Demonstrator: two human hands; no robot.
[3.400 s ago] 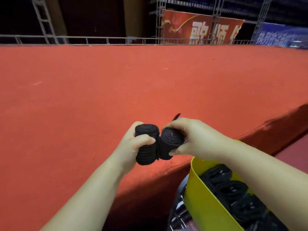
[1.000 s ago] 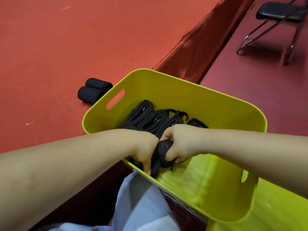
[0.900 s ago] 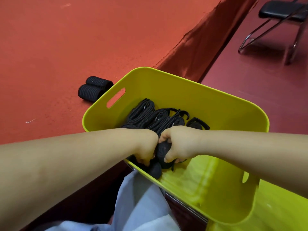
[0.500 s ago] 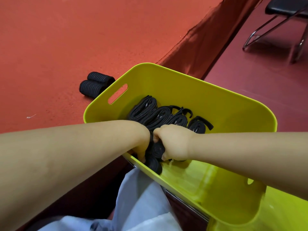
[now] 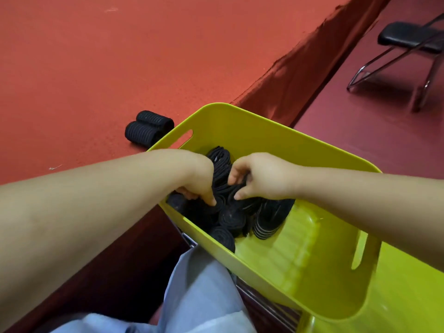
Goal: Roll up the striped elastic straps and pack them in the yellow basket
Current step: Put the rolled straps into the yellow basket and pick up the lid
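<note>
Where the red-covered surface [image 5: 120, 56] ends at its near edge, a yellow basket [image 5: 264, 118], tilted, just beside that edge and above a lap in pale grey trousers [image 5: 199, 296]. Inside, at the end nearer the surface, a heap of black rolled straps [image 5: 230, 215], some with thin pale stripes. Both hands down in the heap. Left hand [image 5: 199, 181]: fingers [image 5: 212, 200] curled downward, tips pressed onto a roll; impossible to tell whether gripping or only pressing. Right hand [image 5: 259, 176]: fingers and thumb curled around a dark fold of the rolled straps, pinching it.

On the surface, just beyond the basket's slotted handle, a pair of rolled straps [image 5: 147, 128] lying side by side, touching each other. Farther left, a small white fleck [image 5: 55, 167]. Along the far edge, a red cloth drape [image 5: 300, 75] hanging down toward a dark maroon floor [image 5: 372, 128]. On that floor, well apart, a black-seated folding chair [image 5: 408, 39] with a metal frame. At bottom right, more yellow plastic [image 5: 408, 308] under the basket.
</note>
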